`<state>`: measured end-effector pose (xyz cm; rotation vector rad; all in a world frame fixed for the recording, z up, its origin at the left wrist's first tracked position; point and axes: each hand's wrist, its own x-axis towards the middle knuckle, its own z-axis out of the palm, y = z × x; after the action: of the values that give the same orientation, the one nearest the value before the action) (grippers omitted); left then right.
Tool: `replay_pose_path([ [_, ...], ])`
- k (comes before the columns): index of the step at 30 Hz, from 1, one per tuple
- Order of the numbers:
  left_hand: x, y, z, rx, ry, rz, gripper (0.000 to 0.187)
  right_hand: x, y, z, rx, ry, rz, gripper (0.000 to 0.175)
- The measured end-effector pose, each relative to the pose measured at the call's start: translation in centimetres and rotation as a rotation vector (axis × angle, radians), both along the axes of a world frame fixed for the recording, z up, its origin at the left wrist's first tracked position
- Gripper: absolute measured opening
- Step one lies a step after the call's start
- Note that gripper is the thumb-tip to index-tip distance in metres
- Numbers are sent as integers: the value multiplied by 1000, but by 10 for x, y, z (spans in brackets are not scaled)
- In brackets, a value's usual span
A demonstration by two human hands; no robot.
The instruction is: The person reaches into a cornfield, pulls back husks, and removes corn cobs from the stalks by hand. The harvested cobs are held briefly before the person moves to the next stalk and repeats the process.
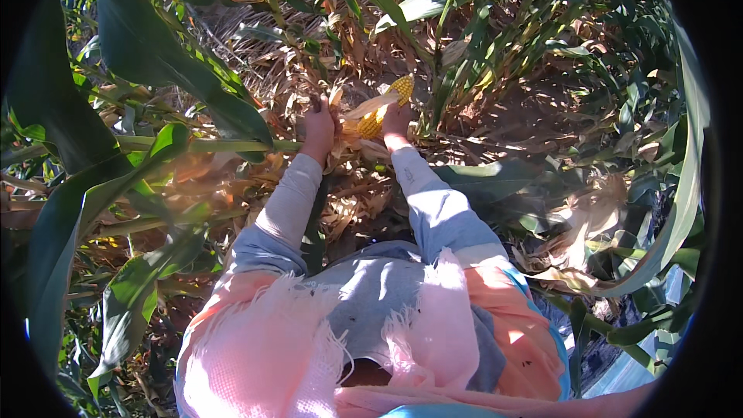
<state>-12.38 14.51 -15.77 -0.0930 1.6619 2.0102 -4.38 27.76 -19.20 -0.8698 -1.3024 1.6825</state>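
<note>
An ear of yellow corn [369, 125] with bared kernels lies slantwise between my hands, its tip pointing up and to the right. My right hand [397, 121] is closed on the ear from its right side. Across the kernels runs a pale strip of dry husk [371, 105]. To the left, my left hand [320, 129] grips dry corn husk [335, 97] near the ear's lower end. Its fingers are partly hidden, so I cannot tell whether a stem is also in that grip.
Broad green corn leaves [157, 52] crowd the left side. A green stalk [215, 145] runs sideways towards my left wrist. Standing corn plants [487, 52] rise ahead on the right. Dry husks [354, 203] litter the ground below my hands, and a long leaf [688, 157] arches at right.
</note>
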Motion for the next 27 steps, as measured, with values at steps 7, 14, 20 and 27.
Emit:
replay_pose_path([
  [7, 58, -16, 2, -465, 538, -529, 46, 33, 10, -21, -111, -97, 130, 45],
  [14, 100, 4, -2, -253, 1167, -399, 73, 89, 16, 70, -75, 97, 0, 48],
  [20, 141, 45, 41, 437, 247, -891, 66, 148, 33, 160, -292, 384, -103, 50],
  [27, 198, 79, 104, 143, 480, -1176, 60, 240, 28, 161, -128, 492, 170, 28],
])
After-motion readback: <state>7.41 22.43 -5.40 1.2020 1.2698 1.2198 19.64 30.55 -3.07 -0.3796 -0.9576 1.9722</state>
